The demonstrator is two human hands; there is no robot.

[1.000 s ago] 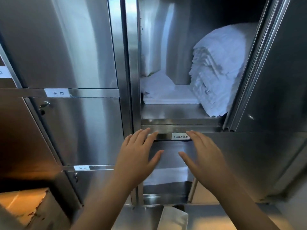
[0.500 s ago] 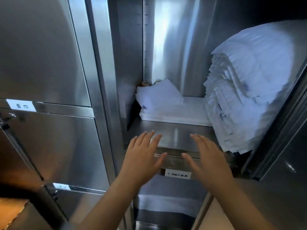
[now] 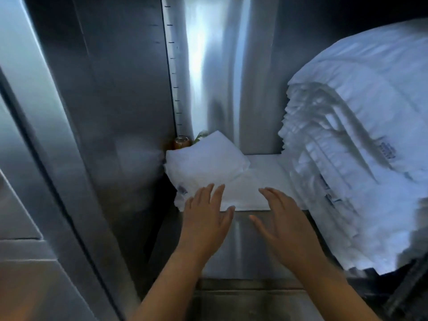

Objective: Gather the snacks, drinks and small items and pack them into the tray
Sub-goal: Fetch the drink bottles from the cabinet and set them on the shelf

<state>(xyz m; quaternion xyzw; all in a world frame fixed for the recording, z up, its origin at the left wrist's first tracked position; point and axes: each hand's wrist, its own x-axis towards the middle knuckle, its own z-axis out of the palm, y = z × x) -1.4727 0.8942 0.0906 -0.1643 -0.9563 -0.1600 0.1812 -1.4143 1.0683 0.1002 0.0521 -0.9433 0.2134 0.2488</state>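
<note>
Two hands noted: left hand and right hand lie flat, apart and empty over the front of the steel shelf, fingers straight. Small amber container, blurred, stands in the shelf's back left corner behind folded white cloths. Tall linen stack occupies the right side.

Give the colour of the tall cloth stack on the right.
The stack is white with small dark marks, seen in the head view.

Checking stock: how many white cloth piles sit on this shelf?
3: small bundle back left, flat pile beneath it, tall stack right; more may hide behind.
</note>
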